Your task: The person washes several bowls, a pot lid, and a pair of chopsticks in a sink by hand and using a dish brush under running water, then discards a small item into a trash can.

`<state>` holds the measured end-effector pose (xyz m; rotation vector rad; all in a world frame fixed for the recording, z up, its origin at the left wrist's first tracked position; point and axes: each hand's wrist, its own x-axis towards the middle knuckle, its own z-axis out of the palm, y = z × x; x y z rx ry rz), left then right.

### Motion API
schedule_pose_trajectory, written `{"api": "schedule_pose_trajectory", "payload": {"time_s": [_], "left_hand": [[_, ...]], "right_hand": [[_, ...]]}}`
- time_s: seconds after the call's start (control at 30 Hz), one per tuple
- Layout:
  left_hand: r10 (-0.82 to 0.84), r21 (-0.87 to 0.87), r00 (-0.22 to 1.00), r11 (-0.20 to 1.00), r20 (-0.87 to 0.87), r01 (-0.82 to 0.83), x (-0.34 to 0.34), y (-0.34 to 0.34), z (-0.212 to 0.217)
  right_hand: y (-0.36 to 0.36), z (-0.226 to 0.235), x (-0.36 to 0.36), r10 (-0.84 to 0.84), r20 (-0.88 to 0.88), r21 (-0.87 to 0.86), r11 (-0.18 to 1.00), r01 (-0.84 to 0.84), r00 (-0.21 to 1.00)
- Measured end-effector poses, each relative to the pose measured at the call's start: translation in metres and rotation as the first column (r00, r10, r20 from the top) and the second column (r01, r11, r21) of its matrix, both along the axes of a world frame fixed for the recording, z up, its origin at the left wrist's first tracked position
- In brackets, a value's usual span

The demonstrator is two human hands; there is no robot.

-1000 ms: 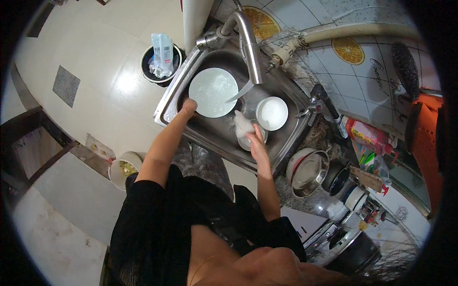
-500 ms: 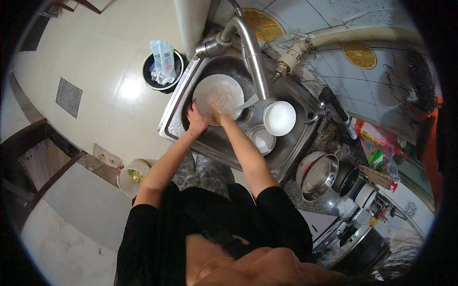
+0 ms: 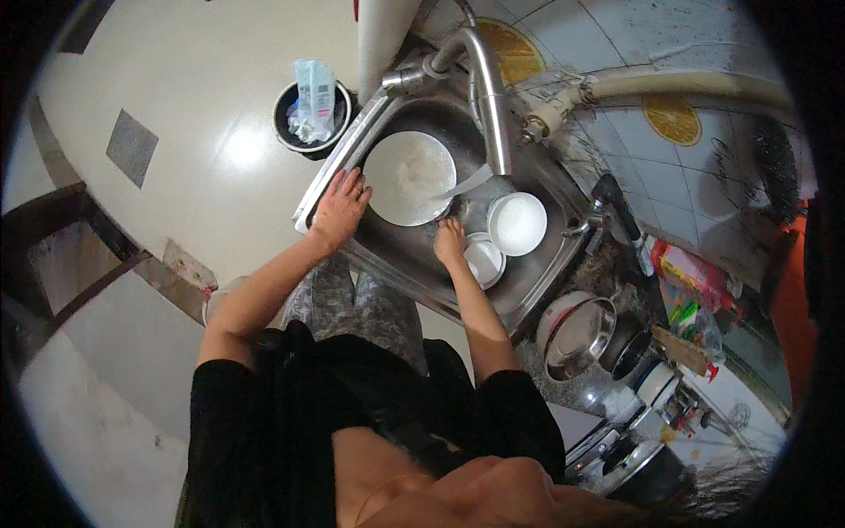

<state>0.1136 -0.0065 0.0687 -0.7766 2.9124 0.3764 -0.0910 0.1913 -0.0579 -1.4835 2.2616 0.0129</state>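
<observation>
A large white bowl with cloudy water in it sits on the left side of the steel sink. From the faucet a pale stream of water runs slantwise into the bowl's right side. My left hand lies on the sink's left edge beside the bowl, its fingers spread. Between the large bowl and the small dishes, my right hand is low in the sink with its fingers curled in; whatever it holds, if anything, is hidden. A white bowl and smaller white dishes stand to its right.
A bin with a plastic wrapper stands on the floor left of the sink. To the right, metal bowls and a dark pan crowd the counter. A thick pipe runs along the tiled wall.
Both hands have come out of the large bowl. My left hand has moved left to the sink's edge, my right hand right and nearer, toward the small dishes. The view has shifted slightly.
</observation>
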Motion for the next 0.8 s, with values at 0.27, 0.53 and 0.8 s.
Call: {"api": "schedule_pose_trajectory", "payload": {"time_s": [0.27, 0.53, 0.8], "left_hand": [[-0.064, 0.088, 0.961, 0.992, -0.270, 0.091, 0.022, -0.016, 0.001], [-0.081, 0.071, 0.958, 0.992, -0.276, 0.105, 0.020, -0.013, -0.005], [-0.077, 0.043, 0.945, 0.995, -0.317, 0.095, 0.018, -0.015, -0.003]], "right_hand": [[-0.038, -0.033, -0.005, -0.023, 0.140, 0.168, 0.986, -0.001, 0.990], [-0.033, -0.041, -0.017, -0.063, 0.035, 0.397, 0.917, 0.044, 0.997], [-0.034, -0.043, -0.011, -0.128, 0.150, 0.120, 0.987, 0.110, 0.980]]}}
